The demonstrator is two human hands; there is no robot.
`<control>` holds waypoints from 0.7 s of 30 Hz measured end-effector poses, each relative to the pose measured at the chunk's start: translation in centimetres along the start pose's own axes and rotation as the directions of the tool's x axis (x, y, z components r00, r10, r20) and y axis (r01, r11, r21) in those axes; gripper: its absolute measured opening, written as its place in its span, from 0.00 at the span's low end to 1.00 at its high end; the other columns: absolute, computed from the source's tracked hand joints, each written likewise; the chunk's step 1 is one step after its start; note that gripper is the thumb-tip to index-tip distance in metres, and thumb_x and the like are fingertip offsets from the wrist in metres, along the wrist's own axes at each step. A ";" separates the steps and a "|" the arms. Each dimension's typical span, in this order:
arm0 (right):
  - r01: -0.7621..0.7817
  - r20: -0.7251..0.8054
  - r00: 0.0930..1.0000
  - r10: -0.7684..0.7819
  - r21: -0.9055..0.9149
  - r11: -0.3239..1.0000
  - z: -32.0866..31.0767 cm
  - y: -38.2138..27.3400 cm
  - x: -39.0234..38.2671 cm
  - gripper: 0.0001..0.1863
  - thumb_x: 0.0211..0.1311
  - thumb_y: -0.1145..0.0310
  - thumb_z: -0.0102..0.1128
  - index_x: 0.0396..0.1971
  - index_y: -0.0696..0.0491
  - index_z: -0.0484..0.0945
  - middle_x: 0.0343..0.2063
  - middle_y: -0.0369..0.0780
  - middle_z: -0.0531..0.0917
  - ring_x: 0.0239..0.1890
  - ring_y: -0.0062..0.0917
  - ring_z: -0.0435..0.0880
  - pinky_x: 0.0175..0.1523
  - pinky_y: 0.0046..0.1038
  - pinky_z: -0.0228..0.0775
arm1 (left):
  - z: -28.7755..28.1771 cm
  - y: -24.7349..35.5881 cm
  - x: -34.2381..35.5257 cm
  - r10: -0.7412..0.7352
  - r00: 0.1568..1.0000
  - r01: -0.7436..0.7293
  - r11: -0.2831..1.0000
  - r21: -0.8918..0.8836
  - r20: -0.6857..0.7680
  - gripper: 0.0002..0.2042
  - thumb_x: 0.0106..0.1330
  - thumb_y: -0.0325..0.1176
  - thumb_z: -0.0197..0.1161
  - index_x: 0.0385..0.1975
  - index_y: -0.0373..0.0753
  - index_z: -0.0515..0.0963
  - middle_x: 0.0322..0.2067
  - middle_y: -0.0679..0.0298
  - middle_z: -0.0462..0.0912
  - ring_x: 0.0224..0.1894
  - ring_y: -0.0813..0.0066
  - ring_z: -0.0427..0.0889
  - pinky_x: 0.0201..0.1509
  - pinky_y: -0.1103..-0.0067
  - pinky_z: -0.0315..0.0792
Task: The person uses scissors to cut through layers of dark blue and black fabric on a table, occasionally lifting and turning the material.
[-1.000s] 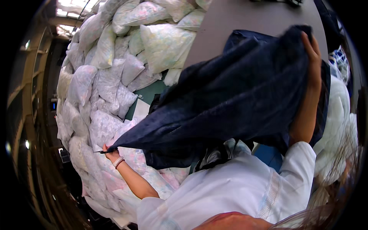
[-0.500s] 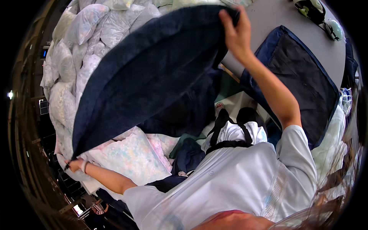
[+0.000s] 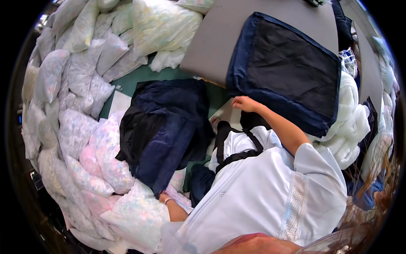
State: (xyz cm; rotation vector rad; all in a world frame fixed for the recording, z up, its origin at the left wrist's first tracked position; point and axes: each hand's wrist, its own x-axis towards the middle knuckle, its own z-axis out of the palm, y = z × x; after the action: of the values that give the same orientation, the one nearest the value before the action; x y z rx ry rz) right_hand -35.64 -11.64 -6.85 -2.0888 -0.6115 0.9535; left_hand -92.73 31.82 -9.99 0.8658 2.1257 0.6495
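Observation:
A navy and black fabric cover lies crumpled over a heap left of my legs. My left hand is closed on its lower end, beside the floral pillows. My right hand is away from that cover, its fingers curled together with nothing visible in them. It hovers by the near edge of the grey table, just below a second cover, which lies flat there with a black panel and a navy velvety border.
Stuffed pastel pillows are piled along the left and far left. A large pale pillow lies at the back. White fluffy filling bulges beside the table on the right. Dark cloth lies by my left side.
The cover stretched up between both hands has dropped onto the heap at left. My right hand has let go and come down near the table edge; the left still grips the cover, closer to me.

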 end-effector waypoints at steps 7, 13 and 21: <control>-0.443 -0.595 0.462 0.658 0.487 0.752 -7.8 19.1 -10.9 0.08 0.55 0.68 0.53 0.33 0.54 0.76 0.24 0.35 0.78 0.26 0.16 0.76 0.28 0.21 0.69 | 35.5 -2.9 -33.9 -0.124 0.304 -0.249 0.946 0.205 0.945 0.12 0.64 0.36 0.54 0.42 0.37 0.71 0.32 0.58 0.82 0.29 0.70 0.83 0.16 0.83 0.59; -0.532 -0.836 0.082 0.543 0.424 0.733 -12.2 25.7 -22.3 0.09 0.54 0.67 0.57 0.32 0.55 0.76 0.32 0.44 0.81 0.35 0.35 0.80 0.42 0.32 0.70 | 50.6 -1.7 -62.2 0.290 0.021 -0.969 0.243 -0.052 0.957 0.23 0.48 0.48 0.71 0.31 0.32 0.76 0.30 0.50 0.81 0.36 0.51 0.79 0.40 0.65 0.70; -0.471 -0.682 0.195 0.705 0.566 0.677 -29.7 33.1 -12.5 0.18 0.51 0.52 0.62 0.21 0.55 0.79 0.22 0.43 0.82 0.28 0.36 0.82 0.38 0.34 0.73 | 54.0 -4.9 -72.1 0.184 0.094 -0.948 -0.283 0.144 0.978 0.15 0.47 0.33 0.68 0.33 0.36 0.74 0.36 0.51 0.80 0.42 0.51 0.78 0.47 0.64 0.71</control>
State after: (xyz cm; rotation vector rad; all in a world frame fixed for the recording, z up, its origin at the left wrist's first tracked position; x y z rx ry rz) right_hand -16.23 -52.93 -14.32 -2.2186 0.9366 0.1152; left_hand -16.27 -15.89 -13.81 2.7141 0.6482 -0.6898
